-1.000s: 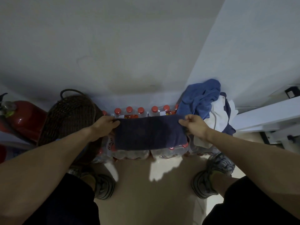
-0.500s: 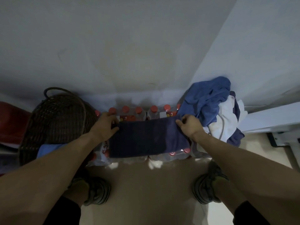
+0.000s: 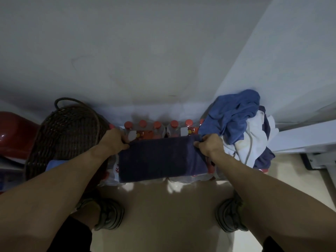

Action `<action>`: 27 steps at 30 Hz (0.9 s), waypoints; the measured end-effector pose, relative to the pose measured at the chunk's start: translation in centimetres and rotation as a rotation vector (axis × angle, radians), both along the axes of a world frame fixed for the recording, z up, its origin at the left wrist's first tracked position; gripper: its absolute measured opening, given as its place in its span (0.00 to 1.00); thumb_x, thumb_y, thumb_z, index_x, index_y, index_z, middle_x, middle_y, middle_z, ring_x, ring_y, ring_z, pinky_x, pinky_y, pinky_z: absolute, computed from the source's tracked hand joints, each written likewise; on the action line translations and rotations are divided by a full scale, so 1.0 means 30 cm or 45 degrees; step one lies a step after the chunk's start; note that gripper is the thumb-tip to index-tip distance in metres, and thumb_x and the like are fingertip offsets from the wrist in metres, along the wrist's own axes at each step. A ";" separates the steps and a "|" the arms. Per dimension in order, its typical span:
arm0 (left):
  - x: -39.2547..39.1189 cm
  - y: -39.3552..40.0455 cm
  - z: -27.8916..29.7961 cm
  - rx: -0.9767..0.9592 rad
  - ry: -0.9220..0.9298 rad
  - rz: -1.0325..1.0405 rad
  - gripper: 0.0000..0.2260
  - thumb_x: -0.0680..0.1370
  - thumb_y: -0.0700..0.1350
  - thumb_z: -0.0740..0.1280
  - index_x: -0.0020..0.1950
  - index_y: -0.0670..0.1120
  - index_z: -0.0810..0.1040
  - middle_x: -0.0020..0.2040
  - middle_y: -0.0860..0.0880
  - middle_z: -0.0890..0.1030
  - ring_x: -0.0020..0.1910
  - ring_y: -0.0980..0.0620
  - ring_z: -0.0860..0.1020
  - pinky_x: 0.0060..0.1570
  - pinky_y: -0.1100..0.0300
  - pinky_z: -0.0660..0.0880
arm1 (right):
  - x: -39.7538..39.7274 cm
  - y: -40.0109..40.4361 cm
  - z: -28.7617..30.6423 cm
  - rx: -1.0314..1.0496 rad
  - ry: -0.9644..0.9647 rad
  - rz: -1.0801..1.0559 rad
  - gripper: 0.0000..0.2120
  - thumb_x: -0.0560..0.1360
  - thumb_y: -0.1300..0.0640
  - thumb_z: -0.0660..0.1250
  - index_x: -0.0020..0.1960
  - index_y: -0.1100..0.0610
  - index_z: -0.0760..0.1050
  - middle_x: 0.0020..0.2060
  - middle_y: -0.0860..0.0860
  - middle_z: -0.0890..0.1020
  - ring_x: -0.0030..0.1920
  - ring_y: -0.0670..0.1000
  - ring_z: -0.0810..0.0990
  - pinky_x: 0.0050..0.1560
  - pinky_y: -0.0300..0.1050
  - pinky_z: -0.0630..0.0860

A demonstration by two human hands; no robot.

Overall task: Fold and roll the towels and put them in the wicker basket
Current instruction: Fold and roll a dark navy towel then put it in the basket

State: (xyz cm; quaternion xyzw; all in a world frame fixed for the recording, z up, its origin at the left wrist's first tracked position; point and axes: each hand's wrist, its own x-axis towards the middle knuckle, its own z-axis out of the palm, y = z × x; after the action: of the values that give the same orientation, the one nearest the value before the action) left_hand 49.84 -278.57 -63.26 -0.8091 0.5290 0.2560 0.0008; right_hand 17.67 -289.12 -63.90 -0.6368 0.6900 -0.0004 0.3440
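A plain pale wall [image 3: 145, 51] fills the view from nine to one o'clock and meets a lighter panel [image 3: 300, 51] at two, while a dim beige floor [image 3: 169, 215] spreads at six under low, shadowy light from overhead.

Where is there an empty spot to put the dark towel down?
Bare floor lies between the two shoes, in front of the bottle pack. The pack's top is crowded: the dark towel covers it, and the heap of towels fills its right end. The wicker basket looks roomy.
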 end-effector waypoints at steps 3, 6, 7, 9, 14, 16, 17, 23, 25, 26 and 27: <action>0.015 -0.007 0.001 0.075 0.064 0.043 0.08 0.70 0.41 0.76 0.48 0.43 0.84 0.45 0.48 0.82 0.39 0.57 0.74 0.47 0.63 0.71 | -0.007 0.002 -0.013 0.024 -0.083 -0.247 0.09 0.71 0.56 0.75 0.42 0.60 0.77 0.45 0.57 0.82 0.50 0.58 0.81 0.46 0.43 0.73; 0.016 -0.014 -0.005 0.100 0.138 0.062 0.10 0.69 0.40 0.77 0.48 0.43 0.82 0.46 0.48 0.82 0.43 0.53 0.77 0.51 0.60 0.74 | -0.011 0.002 -0.020 0.034 -0.066 -0.178 0.08 0.69 0.59 0.74 0.41 0.61 0.77 0.43 0.57 0.82 0.45 0.57 0.80 0.41 0.41 0.71; 0.016 -0.013 -0.008 0.097 0.179 0.068 0.11 0.68 0.39 0.77 0.49 0.44 0.82 0.46 0.48 0.81 0.45 0.52 0.78 0.53 0.58 0.75 | -0.011 -0.002 -0.023 0.069 -0.068 -0.131 0.08 0.69 0.58 0.74 0.41 0.62 0.78 0.42 0.57 0.82 0.43 0.56 0.80 0.40 0.41 0.71; 0.017 -0.007 -0.011 0.117 0.281 0.083 0.13 0.68 0.39 0.77 0.50 0.44 0.81 0.46 0.50 0.81 0.48 0.51 0.79 0.53 0.59 0.75 | -0.012 -0.011 -0.023 0.186 -0.094 -0.060 0.10 0.69 0.57 0.75 0.44 0.63 0.81 0.42 0.56 0.82 0.42 0.55 0.80 0.39 0.42 0.73; 0.018 -0.003 -0.005 0.165 0.358 0.035 0.09 0.71 0.42 0.76 0.37 0.51 0.77 0.38 0.54 0.80 0.38 0.61 0.77 0.37 0.70 0.70 | -0.015 -0.033 -0.008 0.028 -0.296 -0.032 0.10 0.67 0.57 0.77 0.36 0.61 0.79 0.32 0.51 0.80 0.34 0.49 0.76 0.30 0.34 0.69; 0.020 0.002 -0.001 0.121 0.428 0.089 0.06 0.71 0.44 0.77 0.39 0.48 0.80 0.37 0.54 0.81 0.38 0.59 0.79 0.38 0.69 0.73 | -0.035 -0.042 0.006 0.096 -0.534 -0.079 0.09 0.66 0.60 0.79 0.36 0.57 0.79 0.33 0.50 0.82 0.35 0.48 0.80 0.36 0.38 0.76; 0.018 0.006 0.003 0.104 0.518 0.126 0.05 0.71 0.44 0.76 0.41 0.46 0.82 0.39 0.52 0.83 0.40 0.56 0.81 0.41 0.67 0.76 | -0.047 -0.042 0.013 0.180 -0.672 -0.106 0.09 0.66 0.62 0.80 0.36 0.57 0.79 0.33 0.50 0.83 0.35 0.48 0.81 0.37 0.40 0.79; 0.003 0.033 0.047 0.255 1.144 0.455 0.09 0.75 0.45 0.71 0.55 0.45 0.81 0.49 0.47 0.86 0.50 0.48 0.84 0.46 0.57 0.81 | -0.139 -0.065 0.018 0.558 -0.942 -0.305 0.10 0.66 0.62 0.79 0.39 0.56 0.78 0.38 0.52 0.86 0.39 0.49 0.85 0.35 0.41 0.80; -0.011 0.031 0.040 0.282 0.971 0.487 0.09 0.77 0.49 0.69 0.54 0.45 0.80 0.47 0.45 0.85 0.46 0.47 0.84 0.42 0.58 0.80 | -0.149 -0.072 -0.006 0.552 -0.907 -0.361 0.08 0.69 0.61 0.77 0.43 0.58 0.79 0.43 0.54 0.86 0.44 0.53 0.85 0.40 0.45 0.81; -0.023 0.022 0.026 0.252 0.830 0.508 0.10 0.79 0.49 0.67 0.53 0.44 0.80 0.47 0.44 0.85 0.46 0.46 0.83 0.43 0.56 0.79 | -0.140 -0.069 -0.020 0.505 -0.866 -0.387 0.06 0.71 0.62 0.76 0.44 0.58 0.79 0.44 0.55 0.85 0.46 0.54 0.84 0.41 0.45 0.81; -0.043 0.013 0.009 0.193 0.689 0.537 0.12 0.81 0.49 0.64 0.54 0.41 0.79 0.48 0.41 0.83 0.48 0.43 0.82 0.48 0.53 0.79 | -0.124 -0.062 -0.033 0.434 -0.796 -0.399 0.04 0.72 0.62 0.75 0.44 0.59 0.79 0.44 0.55 0.85 0.46 0.55 0.83 0.41 0.45 0.80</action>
State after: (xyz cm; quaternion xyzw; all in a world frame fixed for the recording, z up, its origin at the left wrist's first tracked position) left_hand 48.56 -278.18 -62.98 -0.8009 0.3108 0.4943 -0.1324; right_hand 13.94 -290.99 -64.90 -0.4267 0.6309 -0.1322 0.6343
